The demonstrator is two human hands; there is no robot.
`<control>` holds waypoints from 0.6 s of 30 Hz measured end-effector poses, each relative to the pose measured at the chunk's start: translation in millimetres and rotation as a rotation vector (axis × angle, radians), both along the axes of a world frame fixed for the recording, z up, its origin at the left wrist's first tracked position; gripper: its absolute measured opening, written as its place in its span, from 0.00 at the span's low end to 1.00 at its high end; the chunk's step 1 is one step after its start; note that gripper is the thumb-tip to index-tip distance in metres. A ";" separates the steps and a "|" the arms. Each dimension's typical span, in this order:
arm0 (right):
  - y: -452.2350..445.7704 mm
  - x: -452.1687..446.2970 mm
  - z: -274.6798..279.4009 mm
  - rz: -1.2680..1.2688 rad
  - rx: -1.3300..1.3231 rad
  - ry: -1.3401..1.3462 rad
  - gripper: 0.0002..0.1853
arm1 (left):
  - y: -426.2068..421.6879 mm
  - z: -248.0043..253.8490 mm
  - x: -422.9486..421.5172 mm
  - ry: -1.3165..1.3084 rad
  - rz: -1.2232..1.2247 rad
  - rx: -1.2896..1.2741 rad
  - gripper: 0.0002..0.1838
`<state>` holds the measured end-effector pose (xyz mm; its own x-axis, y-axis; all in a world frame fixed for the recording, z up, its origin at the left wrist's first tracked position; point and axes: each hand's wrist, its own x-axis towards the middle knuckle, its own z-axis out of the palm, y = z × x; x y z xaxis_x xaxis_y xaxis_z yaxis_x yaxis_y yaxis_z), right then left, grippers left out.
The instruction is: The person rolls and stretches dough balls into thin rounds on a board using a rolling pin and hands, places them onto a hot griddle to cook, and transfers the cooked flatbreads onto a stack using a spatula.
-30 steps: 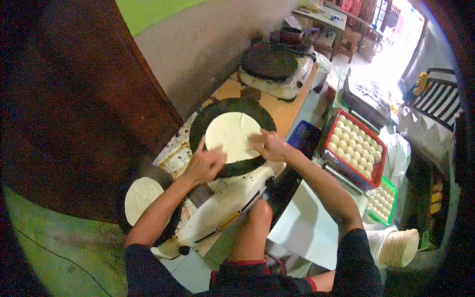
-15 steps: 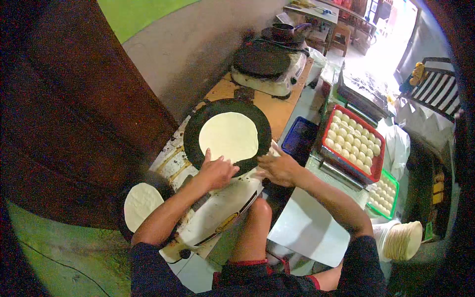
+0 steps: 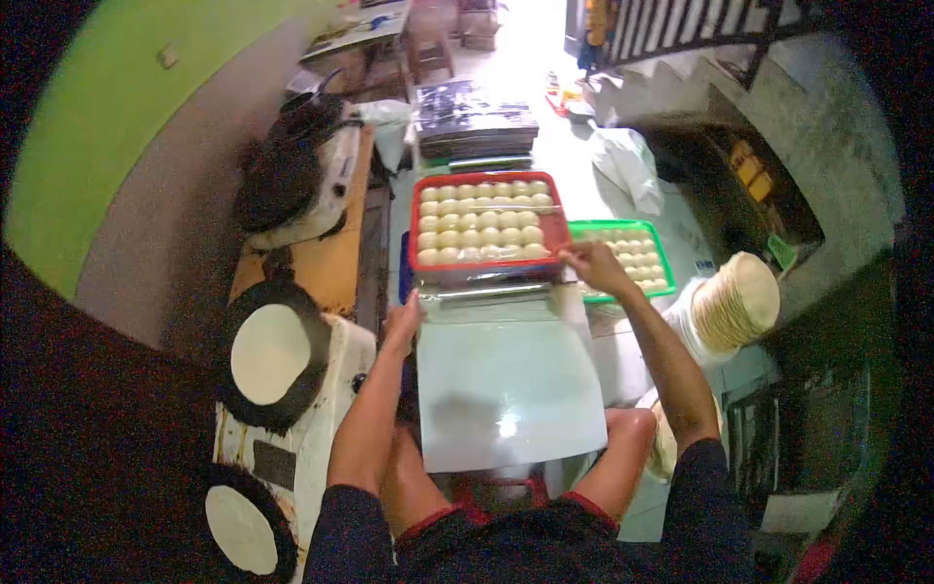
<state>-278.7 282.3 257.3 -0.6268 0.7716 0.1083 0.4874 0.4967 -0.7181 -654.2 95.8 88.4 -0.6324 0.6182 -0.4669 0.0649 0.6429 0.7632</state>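
1. At the lower left, a near griddle [image 3: 286, 537] is topped by a pale dough round [image 3: 240, 530], and a dark rim is left exposed around it.
2. Just beyond, a second griddle [image 3: 277, 418] is partly covered by another flat round [image 3: 270, 355], also laid inside the edge.
3. Farther back, a black plate [image 3: 282, 180] is set close to the wall, beside the orange worktop [image 3: 321, 255].
4. Between this worktop and the red tray [image 3: 555, 234], a narrow gap is left, part of which is taken up by a blue container [image 3: 405, 282]; its contents are hidden.
5. The left hand [image 3: 403, 321] is held below the tray's near left corner, beside the left edge of the white sheet [image 3: 511, 389]; whether anything is gripped cannot be told.
6. The sheet is spread between the forearms, where open room is left; its near edge is flanked by the knees.
7. Straight ahead, dough balls [image 3: 482, 224] are lined up in rows in the red tray, its floor exposed at the right end.
8. The right hand [image 3: 595, 268] is placed at that tray's near right corner, fingers bent; whether the rim is pinched cannot be told.
9. The green tray [image 3: 664, 261], also filled with rows of balls, is partly hidden by the right hand.
10. Farther right, a tilted stack of flat rounds [image 3: 735, 304] is held by a white container [image 3: 684, 311].
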 end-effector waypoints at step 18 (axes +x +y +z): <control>192.0 -125.0 -68.1 -0.369 -0.165 -0.575 0.45 | -106.6 53.5 165.1 0.832 -0.553 -0.044 0.47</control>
